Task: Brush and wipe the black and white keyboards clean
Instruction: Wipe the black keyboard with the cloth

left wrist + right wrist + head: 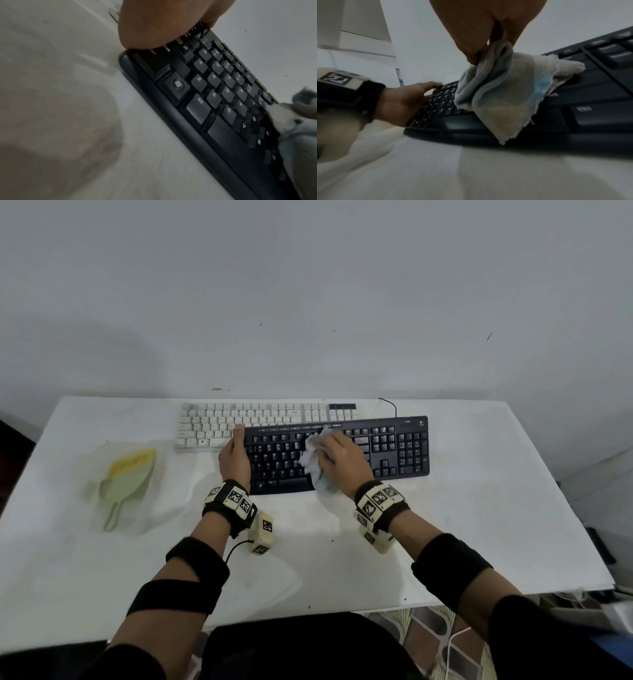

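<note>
1. On the white tabletop (479, 525) a black keyboard (394, 450) lies in front of the person, its back left part overlapping the near right edge of a white keyboard (239, 419) that sits just behind it by the wall.
2. The right hand (342, 463) rests over the middle of the black keyboard, its fingers (471, 51) bunched together and clamped on a crumpled cloth (313, 460).
3. In the right wrist view the cloth (505, 94) is pale with a light blue hem, hanging from the fingers and draped down onto the keys, one corner reaching the keyboard's front edge.
4. The left hand (234, 455) lies along the left end of the black keyboard, fingers straight and together, thumb across the keys, the fingertips reaching up to where the two keyboards meet.
5. From the left wrist, the heel of that hand (163, 23) presses on the keyboard's left corner, and the cloth (291, 121) shows at the far right over the letter keys.
6. Well apart to the left, a small yellow brush (132, 463) lies in a pale green dustpan (120, 491), handle towards the person.
7. A black cable (388, 404) curls from the back of the black keyboard.
</note>
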The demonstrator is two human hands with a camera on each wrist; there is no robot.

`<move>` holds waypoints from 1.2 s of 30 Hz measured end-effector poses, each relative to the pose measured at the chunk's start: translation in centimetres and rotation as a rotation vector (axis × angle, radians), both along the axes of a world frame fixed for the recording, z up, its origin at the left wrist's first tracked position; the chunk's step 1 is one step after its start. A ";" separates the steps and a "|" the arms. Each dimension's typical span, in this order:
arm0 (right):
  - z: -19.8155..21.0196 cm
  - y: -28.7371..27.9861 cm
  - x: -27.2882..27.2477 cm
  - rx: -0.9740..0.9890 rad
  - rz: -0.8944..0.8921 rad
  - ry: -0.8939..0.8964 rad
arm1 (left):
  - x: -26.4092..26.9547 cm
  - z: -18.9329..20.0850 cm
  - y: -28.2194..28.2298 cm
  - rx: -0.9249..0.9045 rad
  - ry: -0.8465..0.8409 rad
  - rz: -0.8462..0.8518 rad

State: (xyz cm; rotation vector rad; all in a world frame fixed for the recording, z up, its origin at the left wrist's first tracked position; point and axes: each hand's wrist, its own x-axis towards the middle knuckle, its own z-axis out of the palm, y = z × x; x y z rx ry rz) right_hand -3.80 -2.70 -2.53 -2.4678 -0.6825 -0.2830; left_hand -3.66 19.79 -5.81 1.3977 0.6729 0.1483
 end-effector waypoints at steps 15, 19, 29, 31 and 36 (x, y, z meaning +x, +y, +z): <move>-0.7 0.8 -1.1 -0.063 0.060 0.038 | 0.0 -0.7 0.0 -0.036 0.012 0.036; 0.7 1.4 1.4 0.039 -0.121 0.047 | -0.1 -0.8 0.3 -0.059 0.008 0.020; -1.4 1.7 -1.3 -0.086 0.035 0.108 | 0.3 -1.4 0.2 0.010 -0.032 0.047; -0.9 1.6 -0.8 -0.075 0.018 0.141 | 0.4 -1.5 0.2 0.025 -0.047 0.032; 0.1 2.2 1.1 0.005 -0.102 0.078 | 0.2 -1.9 0.4 -0.082 -0.110 -0.003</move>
